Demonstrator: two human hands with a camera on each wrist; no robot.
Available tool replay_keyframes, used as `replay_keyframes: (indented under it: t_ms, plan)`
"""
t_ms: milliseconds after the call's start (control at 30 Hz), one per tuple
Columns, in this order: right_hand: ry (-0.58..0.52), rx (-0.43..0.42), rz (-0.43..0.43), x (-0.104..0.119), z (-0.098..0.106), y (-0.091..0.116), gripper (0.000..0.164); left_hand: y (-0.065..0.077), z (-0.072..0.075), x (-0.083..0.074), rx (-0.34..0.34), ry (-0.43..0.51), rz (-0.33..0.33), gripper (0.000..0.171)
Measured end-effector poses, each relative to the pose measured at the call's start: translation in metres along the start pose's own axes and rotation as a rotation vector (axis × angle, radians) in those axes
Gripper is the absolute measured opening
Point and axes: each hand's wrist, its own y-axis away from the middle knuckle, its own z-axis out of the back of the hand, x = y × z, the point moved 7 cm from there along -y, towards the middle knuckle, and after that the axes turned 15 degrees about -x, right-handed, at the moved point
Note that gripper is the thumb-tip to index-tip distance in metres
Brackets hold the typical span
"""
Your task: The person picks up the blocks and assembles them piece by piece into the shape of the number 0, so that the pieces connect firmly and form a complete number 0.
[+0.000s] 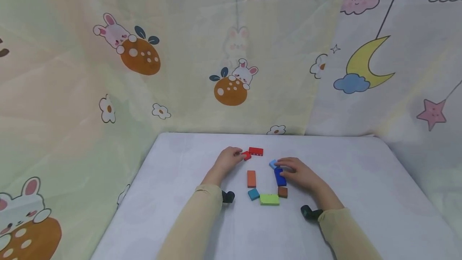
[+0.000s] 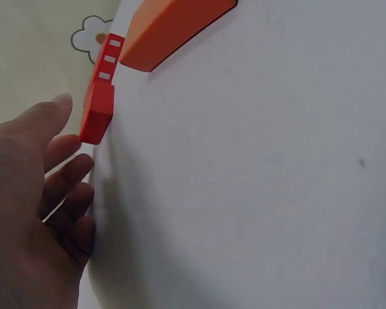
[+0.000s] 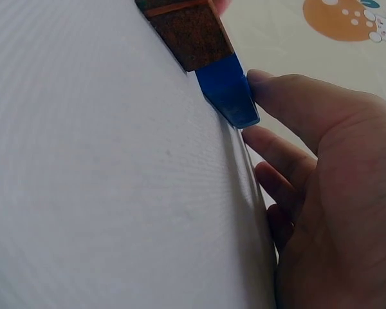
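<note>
My left hand (image 1: 228, 159) is at the back of the table beside a small red block (image 1: 246, 155). In the left wrist view its index fingertip is right at the red block's lower end, and the thumb (image 2: 55, 112) stands apart from it. A longer red block (image 1: 256, 151) with white squares sits against the small one. My right hand (image 1: 297, 171) is over the right side of the blocks, its thumb (image 3: 276, 93) against the dark blue block (image 1: 280, 177). Its index fingertip is at the light blue block (image 1: 273, 164). Neither hand's fingers wrap round a block.
Nearer me lie an orange block (image 1: 251, 179), a teal block (image 1: 254, 194), a lime green block (image 1: 269, 200) and a brown block (image 1: 282, 192), forming a rough ring with the others. A printed cloth (image 1: 195, 51) hangs behind the white table (image 1: 180, 159).
</note>
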Motion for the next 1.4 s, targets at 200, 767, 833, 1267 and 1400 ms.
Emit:
replay_keyframes:
  t_ms: [200,767,833,1267,1400]
  plan:
    - [-0.008,-0.001,0.0,0.003,0.002,0.0,0.037,-0.006,-0.006,-0.007,-0.008,-0.081,-0.015,0.047]
    - [0.012,0.002,0.008,0.003,0.003,-0.004,0.039,-0.006,-0.011,-0.004,-0.074,-0.173,-0.094,0.05]
    - [0.013,0.002,0.009,0.002,0.003,-0.003,0.039,-0.007,-0.013,-0.001,-0.071,-0.143,-0.089,0.049]
    - [-0.003,0.004,-0.003,-0.003,0.0,-0.001,0.038,-0.002,-0.014,0.005,0.013,-0.061,-0.114,0.042]
    - [-0.009,0.001,-0.008,-0.003,0.0,-0.001,0.038,0.001,-0.013,0.002,0.061,-0.049,-0.146,0.041]
